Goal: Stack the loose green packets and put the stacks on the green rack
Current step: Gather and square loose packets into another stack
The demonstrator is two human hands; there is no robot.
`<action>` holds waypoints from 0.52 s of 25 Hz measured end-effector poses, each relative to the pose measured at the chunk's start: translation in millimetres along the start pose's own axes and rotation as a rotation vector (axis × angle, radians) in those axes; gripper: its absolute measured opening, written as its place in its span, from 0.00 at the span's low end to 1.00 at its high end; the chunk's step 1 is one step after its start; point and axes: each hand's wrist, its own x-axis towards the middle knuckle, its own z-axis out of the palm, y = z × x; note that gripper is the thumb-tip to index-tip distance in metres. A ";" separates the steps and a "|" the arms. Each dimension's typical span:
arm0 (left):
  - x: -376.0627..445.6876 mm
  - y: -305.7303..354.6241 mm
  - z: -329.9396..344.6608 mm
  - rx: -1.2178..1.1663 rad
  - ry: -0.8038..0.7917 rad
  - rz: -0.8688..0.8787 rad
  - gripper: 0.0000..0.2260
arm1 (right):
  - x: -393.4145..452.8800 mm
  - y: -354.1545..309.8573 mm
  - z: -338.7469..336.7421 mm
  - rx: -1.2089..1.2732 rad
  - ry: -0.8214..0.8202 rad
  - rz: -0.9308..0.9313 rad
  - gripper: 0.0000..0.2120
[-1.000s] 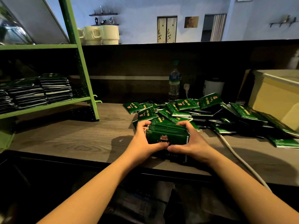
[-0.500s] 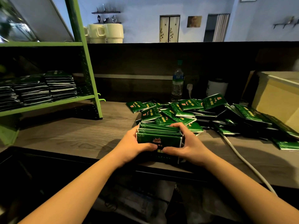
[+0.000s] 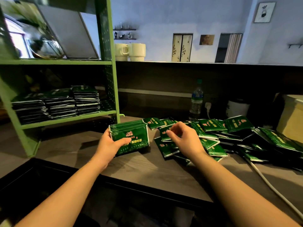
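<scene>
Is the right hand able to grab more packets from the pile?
Probably yes: the right hand is empty, fingers loosely curled right over the pile, with nothing in between.

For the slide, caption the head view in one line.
Left hand grips a stack of green packets near the green rack; right hand hovers over the loose packets.

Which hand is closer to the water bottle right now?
Right. The right hand hovers over the loose packets, below and just left of the water bottle. The left hand is farther left, holding a stack near the rack.
</scene>
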 end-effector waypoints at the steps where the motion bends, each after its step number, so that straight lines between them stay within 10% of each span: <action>1: 3.8 -2.3 0.3 0.039 -0.007 -0.008 0.24 | 6.1 -0.2 5.3 -0.121 -0.012 -0.010 0.13; 6: 15.6 -22.4 3.5 0.153 -0.125 -0.016 0.32 | 19.4 6.6 30.2 -0.498 -0.151 -0.037 0.31; 13: 16.2 -23.1 2.5 0.102 -0.159 -0.034 0.19 | 12.6 14.8 23.0 -0.228 0.028 0.007 0.10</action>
